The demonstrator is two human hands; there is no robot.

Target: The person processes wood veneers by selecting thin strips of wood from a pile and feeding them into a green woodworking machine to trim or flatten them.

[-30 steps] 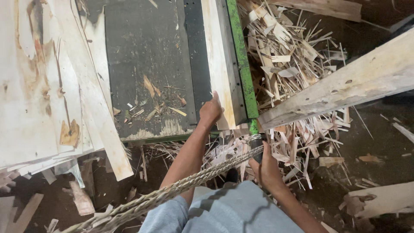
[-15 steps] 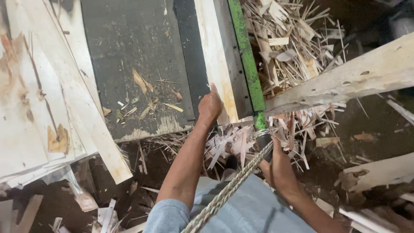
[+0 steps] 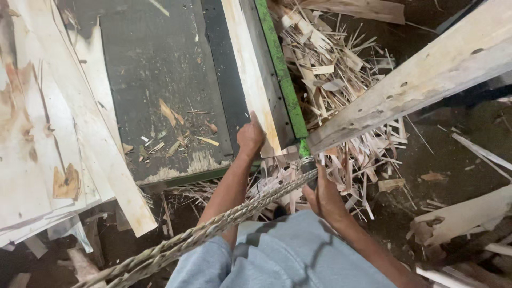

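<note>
My left hand (image 3: 249, 137) grips the near end of a long pale wood strip (image 3: 246, 64) lying along the dark machine table (image 3: 160, 80), beside a green metal rail (image 3: 280, 69). My right hand (image 3: 322, 194) hangs lower, at the table's corner, closed around the end of a braided rope (image 3: 213, 230). The rope runs from that hand down to the lower left, across my arm. Both forearms reach out from pale blue clothing (image 3: 288, 256).
Stacked veneer sheets (image 3: 48, 122) lie at the left, overhanging the table edge. A heap of wood slivers and scraps (image 3: 336, 69) fills the floor right of the rail. A thick wooden beam (image 3: 416, 80) slants across the upper right. More offcuts (image 3: 464, 213) lie lower right.
My left hand has slid a little up the wood strip. The rope has swung across my left arm, with its upper end staying at my right hand.
</note>
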